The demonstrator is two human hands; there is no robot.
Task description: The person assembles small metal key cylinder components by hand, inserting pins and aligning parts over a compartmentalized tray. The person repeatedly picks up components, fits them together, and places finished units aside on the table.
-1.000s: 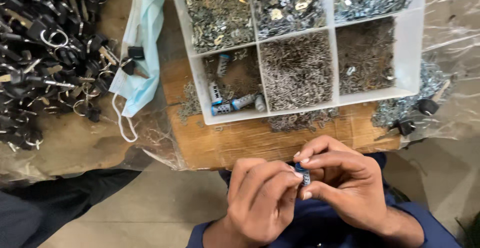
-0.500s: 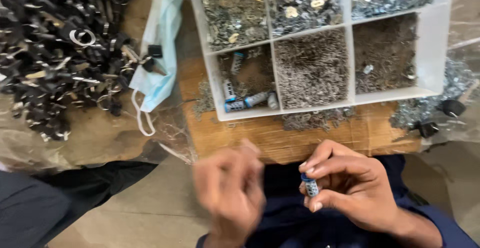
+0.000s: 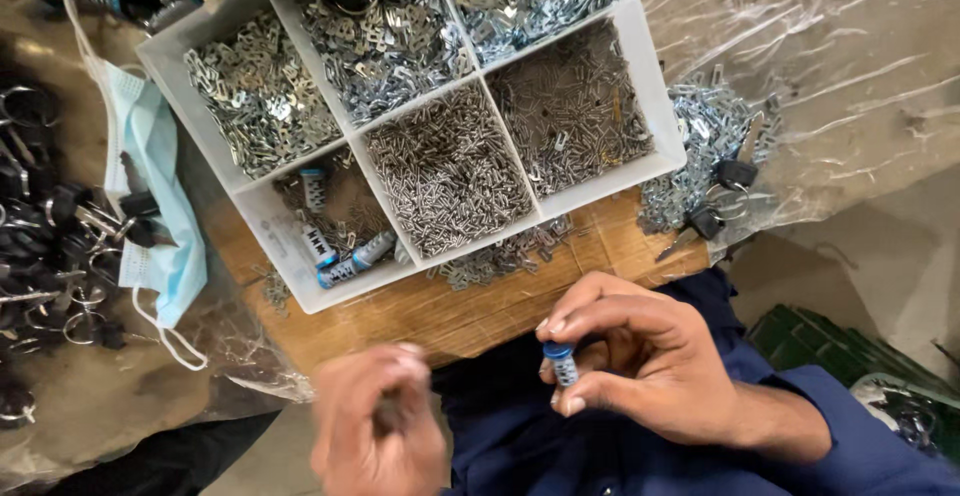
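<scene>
My right hand (image 3: 640, 366) pinches a small cylinder with a blue cap (image 3: 563, 363) upright between thumb and fingers, just below the wooden board's front edge. My left hand (image 3: 380, 426) is blurred, low in the view and apart from the right hand; its fingers are curled, and whether it holds anything is unclear. Above both hands sits a white divided tray (image 3: 655, 121) with compartments of small metal pins and stamped parts. A near-left compartment holds several more blue-capped cylinders (image 3: 345, 261).
The tray rests on a wooden board (image 3: 500, 306). A pile of black keys and rings (image 3: 50, 246) lies at left beside a blue face mask (image 3: 150, 176). Loose metal parts and keys (image 3: 715, 171) lie right of the tray. A green crate (image 3: 830, 351) is at lower right.
My hands were together on the cylinder; the left hand has pulled away down and left. The right hand keeps the cylinder. The view has shifted and tilted.
</scene>
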